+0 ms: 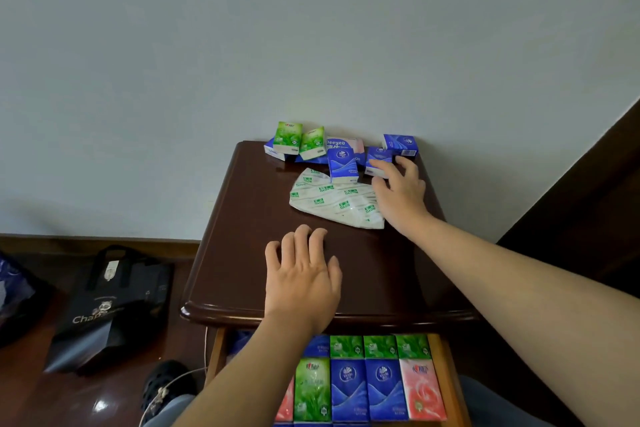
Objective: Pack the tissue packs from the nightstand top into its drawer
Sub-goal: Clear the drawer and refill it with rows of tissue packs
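Several small tissue packs stand at the back of the dark wooden nightstand top [242,218]: two green packs [288,137], blue packs [343,166] and a pink-and-white one [346,143]. My right hand [401,194] reaches to a blue pack [378,159], its fingers curled over it. My left hand [301,281] rests flat on the front of the top, holding nothing. Below, the open drawer [446,385] holds rows of green, blue and pink packs [349,388].
A crumpled white wrapper with green print [332,201] lies in the middle of the top. On the floor to the left stand a black paper bag [110,308] and a black shoe [162,385]. The wall is directly behind the nightstand.
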`<state>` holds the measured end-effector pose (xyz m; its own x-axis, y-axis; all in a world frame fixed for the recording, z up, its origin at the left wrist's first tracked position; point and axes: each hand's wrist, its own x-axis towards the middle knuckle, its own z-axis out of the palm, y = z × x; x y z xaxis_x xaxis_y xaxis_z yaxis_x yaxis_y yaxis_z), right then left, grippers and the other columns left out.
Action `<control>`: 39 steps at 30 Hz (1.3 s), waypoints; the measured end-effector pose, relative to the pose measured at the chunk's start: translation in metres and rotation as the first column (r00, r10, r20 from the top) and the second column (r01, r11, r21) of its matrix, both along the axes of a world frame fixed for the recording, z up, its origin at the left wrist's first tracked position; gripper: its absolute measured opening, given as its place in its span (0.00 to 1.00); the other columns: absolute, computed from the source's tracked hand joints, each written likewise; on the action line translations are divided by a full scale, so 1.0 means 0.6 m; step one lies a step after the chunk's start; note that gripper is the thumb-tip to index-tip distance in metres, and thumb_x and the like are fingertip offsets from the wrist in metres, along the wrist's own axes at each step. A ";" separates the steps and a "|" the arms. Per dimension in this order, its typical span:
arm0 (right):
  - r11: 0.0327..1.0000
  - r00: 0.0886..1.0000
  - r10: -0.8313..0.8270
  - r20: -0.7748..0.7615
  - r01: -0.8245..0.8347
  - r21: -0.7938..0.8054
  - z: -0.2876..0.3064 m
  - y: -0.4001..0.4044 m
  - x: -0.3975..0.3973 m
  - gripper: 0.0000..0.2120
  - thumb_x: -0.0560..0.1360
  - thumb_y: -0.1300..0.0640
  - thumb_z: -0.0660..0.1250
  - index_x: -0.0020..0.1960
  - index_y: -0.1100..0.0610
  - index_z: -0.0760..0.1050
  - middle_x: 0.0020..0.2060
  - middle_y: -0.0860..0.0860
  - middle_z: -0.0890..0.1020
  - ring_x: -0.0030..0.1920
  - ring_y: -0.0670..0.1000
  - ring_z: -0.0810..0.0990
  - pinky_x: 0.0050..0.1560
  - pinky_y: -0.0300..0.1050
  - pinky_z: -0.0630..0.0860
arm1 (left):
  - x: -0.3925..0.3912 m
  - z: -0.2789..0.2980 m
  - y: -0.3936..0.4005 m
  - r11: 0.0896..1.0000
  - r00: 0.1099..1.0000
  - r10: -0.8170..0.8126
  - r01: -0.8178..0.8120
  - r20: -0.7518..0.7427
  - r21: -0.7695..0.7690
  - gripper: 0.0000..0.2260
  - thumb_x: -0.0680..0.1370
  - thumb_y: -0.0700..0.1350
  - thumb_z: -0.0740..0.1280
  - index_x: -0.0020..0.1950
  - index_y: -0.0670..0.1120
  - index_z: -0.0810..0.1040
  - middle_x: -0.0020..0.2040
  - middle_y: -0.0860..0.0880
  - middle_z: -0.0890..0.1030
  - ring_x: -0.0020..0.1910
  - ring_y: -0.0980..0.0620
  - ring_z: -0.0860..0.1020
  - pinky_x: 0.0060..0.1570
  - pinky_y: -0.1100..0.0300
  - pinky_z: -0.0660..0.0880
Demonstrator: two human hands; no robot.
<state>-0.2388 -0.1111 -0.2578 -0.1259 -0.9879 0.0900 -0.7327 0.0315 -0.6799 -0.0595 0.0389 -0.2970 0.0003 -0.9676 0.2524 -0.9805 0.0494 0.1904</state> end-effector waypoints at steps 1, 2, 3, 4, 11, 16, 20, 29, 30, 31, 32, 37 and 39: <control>1.000 0.999 0.018 -0.027 -0.018 0.005 -0.003 -0.014 0.004 0.20 0.83 0.52 0.59 0.73 0.38 0.73 0.80 0.49 0.59 0.76 0.61 0.60 0.74 0.49 0.56 | 0.000 0.000 -0.001 1.000 1.000 -0.008 0.008 -0.005 -0.009 0.23 0.83 0.57 0.53 0.74 0.48 0.70 0.70 0.47 0.72 0.66 0.45 0.72 0.69 0.42 0.66; 1.000 0.998 0.028 -0.054 -0.028 0.013 -0.007 -0.026 0.008 0.21 0.83 0.52 0.58 0.73 0.37 0.73 0.81 0.49 0.58 0.76 0.61 0.60 0.76 0.51 0.56 | 0.001 0.000 -0.001 1.000 1.000 -0.009 0.008 -0.007 -0.008 0.23 0.83 0.56 0.54 0.74 0.48 0.70 0.70 0.47 0.73 0.66 0.45 0.72 0.69 0.42 0.66; 0.999 0.996 0.031 -0.080 -0.030 0.021 -0.010 -0.034 0.011 0.22 0.83 0.52 0.58 0.73 0.37 0.73 0.82 0.48 0.57 0.76 0.61 0.59 0.77 0.52 0.57 | 0.002 0.000 -0.002 1.000 1.000 -0.006 0.006 -0.005 0.000 0.23 0.83 0.56 0.54 0.75 0.48 0.70 0.70 0.47 0.73 0.67 0.45 0.72 0.70 0.42 0.66; 0.999 0.994 0.030 -0.101 -0.027 0.028 -0.012 -0.040 0.012 0.22 0.82 0.53 0.58 0.73 0.37 0.73 0.82 0.48 0.58 0.76 0.61 0.59 0.77 0.54 0.57 | 0.002 0.001 -0.003 1.000 1.000 -0.003 0.003 0.000 0.008 0.23 0.83 0.57 0.54 0.75 0.49 0.69 0.70 0.47 0.72 0.67 0.45 0.71 0.70 0.42 0.65; 0.994 0.988 -0.039 -0.151 0.023 -0.109 -0.009 -0.008 -0.031 0.06 0.79 0.55 0.66 0.55 0.47 0.79 0.67 0.48 0.72 0.66 0.56 0.73 0.63 0.53 0.74 | 0.004 0.001 -0.002 1.000 1.000 -0.001 0.001 -0.008 -0.004 0.23 0.83 0.57 0.54 0.75 0.49 0.70 0.70 0.48 0.73 0.68 0.45 0.71 0.71 0.42 0.65; 0.963 0.982 -0.167 -0.085 0.144 -0.228 -0.016 0.091 -0.079 0.09 0.73 0.59 0.75 0.47 0.51 0.75 0.55 0.46 0.70 0.56 0.55 0.78 0.56 0.48 0.74 | 0.003 0.000 -0.005 1.000 1.000 0.010 -0.010 -0.021 -0.002 0.25 0.82 0.59 0.51 0.75 0.50 0.69 0.71 0.49 0.72 0.69 0.47 0.70 0.72 0.45 0.64; 0.952 0.967 -0.164 -0.195 0.104 -0.289 -0.038 0.138 -0.084 0.18 0.71 0.61 0.75 0.59 0.58 0.74 0.58 0.54 0.73 0.57 0.58 0.76 0.59 0.50 0.73 | -0.007 0.009 -0.018 0.995 0.991 0.086 -0.090 -0.099 -0.038 0.24 0.82 0.58 0.55 0.74 0.47 0.68 0.73 0.47 0.69 0.70 0.45 0.69 0.72 0.44 0.64; 0.969 0.872 -0.186 -0.454 0.087 -0.230 -0.050 0.138 -0.074 0.27 0.80 0.46 0.65 0.77 0.50 0.69 0.63 0.54 0.77 0.58 0.55 0.72 0.58 0.51 0.76 | -0.101 0.073 -0.154 0.967 0.954 0.106 -0.165 -0.280 -0.196 0.21 0.79 0.51 0.65 0.70 0.44 0.72 0.64 0.43 0.74 0.63 0.41 0.73 0.64 0.46 0.67; 0.970 0.861 -0.184 -0.474 0.082 -0.228 -0.052 0.138 -0.075 0.27 0.80 0.46 0.65 0.78 0.48 0.69 0.64 0.53 0.77 0.58 0.55 0.72 0.58 0.51 0.77 | -0.111 0.079 -0.176 0.968 0.946 0.151 -0.201 -0.288 -0.151 0.22 0.79 0.50 0.65 0.71 0.43 0.72 0.63 0.42 0.74 0.62 0.40 0.73 0.64 0.46 0.66; 0.970 0.852 -0.181 -0.491 0.073 -0.231 -0.054 0.138 -0.075 0.26 0.80 0.45 0.64 0.78 0.46 0.69 0.63 0.53 0.76 0.57 0.54 0.72 0.58 0.50 0.77 | -0.119 0.084 -0.198 0.966 0.938 0.196 -0.235 -0.285 -0.109 0.23 0.79 0.51 0.65 0.71 0.43 0.71 0.63 0.42 0.74 0.61 0.39 0.73 0.63 0.46 0.66; 0.968 0.847 -0.179 -0.501 0.062 -0.242 -0.055 0.137 -0.074 0.25 0.80 0.45 0.64 0.77 0.46 0.70 0.63 0.52 0.76 0.57 0.54 0.72 0.57 0.50 0.77 | -0.125 0.087 -0.219 0.962 0.931 0.237 -0.265 -0.277 -0.069 0.24 0.79 0.52 0.64 0.72 0.43 0.70 0.63 0.42 0.74 0.61 0.39 0.72 0.63 0.46 0.66; 0.957 0.834 -0.188 -0.518 0.037 -0.288 -0.058 0.135 -0.074 0.20 0.80 0.47 0.66 0.70 0.50 0.74 0.61 0.54 0.78 0.57 0.55 0.74 0.55 0.52 0.78 | -0.142 0.082 -0.292 0.933 0.910 0.359 -0.358 -0.206 0.044 0.31 0.77 0.57 0.67 0.71 0.41 0.63 0.65 0.40 0.71 0.62 0.40 0.71 0.62 0.47 0.66; 0.957 0.826 -0.194 -0.528 0.040 -0.289 -0.061 0.134 -0.075 0.20 0.80 0.46 0.66 0.69 0.50 0.74 0.61 0.53 0.78 0.57 0.55 0.74 0.55 0.52 0.78 | -0.147 0.074 -0.304 0.922 0.900 0.386 -0.380 -0.202 0.071 0.31 0.76 0.54 0.69 0.72 0.41 0.61 0.65 0.40 0.72 0.63 0.40 0.71 0.62 0.48 0.66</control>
<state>-0.2840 -0.0307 -0.2942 -0.0935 -0.9010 0.4236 -0.9860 0.0248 -0.1648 -0.1476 -0.1434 -0.2529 0.4220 -0.8891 0.1775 -0.8604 -0.3310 0.3876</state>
